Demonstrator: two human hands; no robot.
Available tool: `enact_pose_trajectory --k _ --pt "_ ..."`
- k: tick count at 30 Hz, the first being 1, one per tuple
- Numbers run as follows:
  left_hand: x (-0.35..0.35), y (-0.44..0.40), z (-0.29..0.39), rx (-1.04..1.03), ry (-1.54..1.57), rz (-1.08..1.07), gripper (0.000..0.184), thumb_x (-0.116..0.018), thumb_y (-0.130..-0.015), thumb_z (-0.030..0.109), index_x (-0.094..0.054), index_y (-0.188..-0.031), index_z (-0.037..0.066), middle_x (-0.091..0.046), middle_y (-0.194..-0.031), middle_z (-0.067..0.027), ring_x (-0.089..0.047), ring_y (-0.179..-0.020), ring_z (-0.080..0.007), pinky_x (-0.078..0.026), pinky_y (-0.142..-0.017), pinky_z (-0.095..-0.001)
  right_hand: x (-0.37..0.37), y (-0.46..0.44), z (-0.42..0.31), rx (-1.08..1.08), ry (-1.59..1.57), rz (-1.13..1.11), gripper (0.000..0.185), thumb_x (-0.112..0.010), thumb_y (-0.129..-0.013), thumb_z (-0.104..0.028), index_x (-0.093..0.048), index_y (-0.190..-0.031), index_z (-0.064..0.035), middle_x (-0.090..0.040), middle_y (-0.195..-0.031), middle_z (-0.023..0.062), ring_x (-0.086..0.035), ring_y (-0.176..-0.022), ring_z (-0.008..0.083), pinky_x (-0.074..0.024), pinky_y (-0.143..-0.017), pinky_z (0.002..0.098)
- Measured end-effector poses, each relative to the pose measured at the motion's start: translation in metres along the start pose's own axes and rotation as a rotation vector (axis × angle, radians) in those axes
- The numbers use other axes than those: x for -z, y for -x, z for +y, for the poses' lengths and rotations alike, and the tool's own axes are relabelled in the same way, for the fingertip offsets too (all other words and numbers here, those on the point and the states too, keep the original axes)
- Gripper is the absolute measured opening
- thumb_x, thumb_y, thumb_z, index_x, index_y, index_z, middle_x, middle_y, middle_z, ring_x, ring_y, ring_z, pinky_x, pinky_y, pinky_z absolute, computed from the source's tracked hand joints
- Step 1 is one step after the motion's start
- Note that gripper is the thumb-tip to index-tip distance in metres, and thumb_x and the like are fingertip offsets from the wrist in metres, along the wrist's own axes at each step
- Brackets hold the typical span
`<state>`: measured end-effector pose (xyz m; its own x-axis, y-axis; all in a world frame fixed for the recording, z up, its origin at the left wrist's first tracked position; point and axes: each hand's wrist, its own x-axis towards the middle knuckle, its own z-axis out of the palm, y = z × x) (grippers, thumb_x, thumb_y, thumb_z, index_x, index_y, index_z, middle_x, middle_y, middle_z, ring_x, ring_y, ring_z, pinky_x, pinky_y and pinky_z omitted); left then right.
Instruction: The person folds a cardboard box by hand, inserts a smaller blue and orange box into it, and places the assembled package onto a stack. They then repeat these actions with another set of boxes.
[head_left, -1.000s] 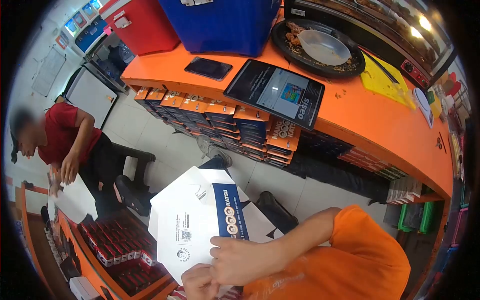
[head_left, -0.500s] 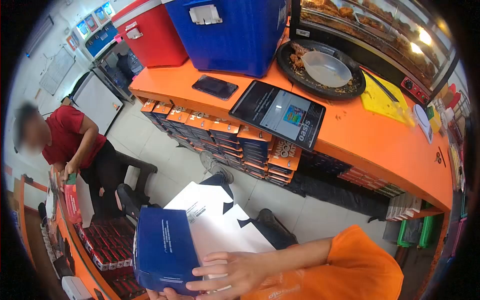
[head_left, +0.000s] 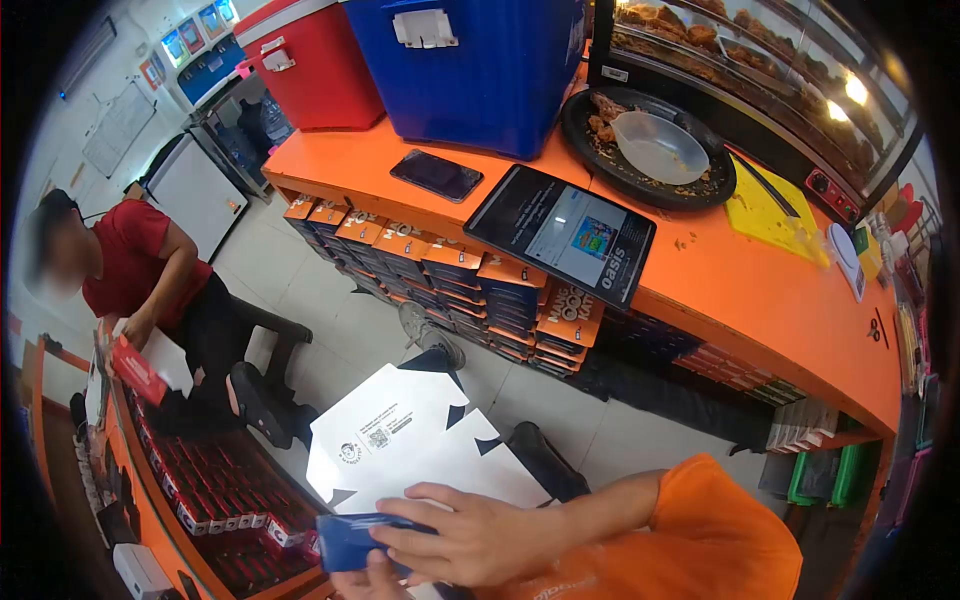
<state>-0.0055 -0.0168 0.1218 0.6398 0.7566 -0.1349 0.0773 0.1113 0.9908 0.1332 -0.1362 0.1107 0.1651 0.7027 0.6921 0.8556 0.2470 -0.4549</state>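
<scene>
A blue cardboard box, partly folded, is at the bottom centre, its narrow side facing up. My right hand lies over its right part with fingers curled across the blue panel. My left hand grips it from below at the bottom edge; much of that hand is out of view or hidden. Beneath and behind my hands, flat white cardboard with notched edges and a small printed logo and code rests across my lap.
An orange counter bears a phone, a tablet, a black tray and coolers. Blue-orange boxes are stacked underneath. At left, a person in red handles a red carton near rows of red boxes.
The blue box has tipped so its broad panel no longer faces me; more of the white cardboard shows. My right hand has shifted up slightly. The other person's red carton has turned and lowered.
</scene>
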Motion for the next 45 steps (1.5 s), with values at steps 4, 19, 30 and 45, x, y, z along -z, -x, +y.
enact_pose_trajectory --k 4,19,30,45 --pt "0.02 -0.003 -0.042 0.182 -0.011 -0.109 0.035 -0.063 -0.093 0.01 -0.054 -0.123 -0.006 -0.064 -0.109 -0.0144 -0.063 -0.091 -0.0195 -0.051 -0.075 -0.0282 -0.004 0.004 0.016 -0.17 -0.161 -0.003 0.029 -0.066 -0.086 -0.023 -0.061 -0.102 0.0002 -0.053 -0.126 0.0197 -0.052 -0.117 0.0356 -0.0434 -0.097 0.0446" --pt "0.009 -0.074 -0.077 -0.037 0.262 -0.002 0.066 -0.077 -0.079 0.022 -0.043 -0.129 -0.006 -0.06 -0.114 -0.018 -0.066 -0.091 -0.025 -0.062 -0.071 -0.0343 0.002 0.016 0.05 -0.279 -0.611 0.125 0.048 -0.061 -0.08 -0.005 -0.049 -0.127 -0.0074 -0.047 -0.132 0.0179 -0.04 -0.132 0.0348 -0.0307 -0.109 0.0499" --pt "-0.022 -0.02 -0.042 -0.175 -0.262 -0.12 0.052 -0.073 -0.084 0.021 -0.05 -0.121 -0.006 -0.064 -0.105 -0.0174 -0.066 -0.086 -0.0223 -0.058 -0.07 -0.0323 0.007 -0.005 0.046 -0.068 -0.184 -0.357 0.1 -0.077 -0.068 -0.05 -0.029 -0.149 -0.016 -0.039 -0.136 0.024 -0.044 -0.124 0.0406 -0.034 -0.104 0.0511" --pt "0.033 -0.014 0.041 -0.311 -0.705 -0.718 0.035 -0.068 -0.09 0.019 -0.061 -0.112 -0.008 -0.069 -0.093 -0.0165 -0.065 -0.078 -0.0186 -0.053 -0.069 -0.0296 -0.009 0.034 0.066 -0.468 -0.489 -0.257 0.061 -0.061 -0.091 -0.044 -0.042 -0.139 -0.0118 -0.052 -0.115 0.0163 -0.056 -0.105 0.0317 -0.0463 -0.089 0.0406"
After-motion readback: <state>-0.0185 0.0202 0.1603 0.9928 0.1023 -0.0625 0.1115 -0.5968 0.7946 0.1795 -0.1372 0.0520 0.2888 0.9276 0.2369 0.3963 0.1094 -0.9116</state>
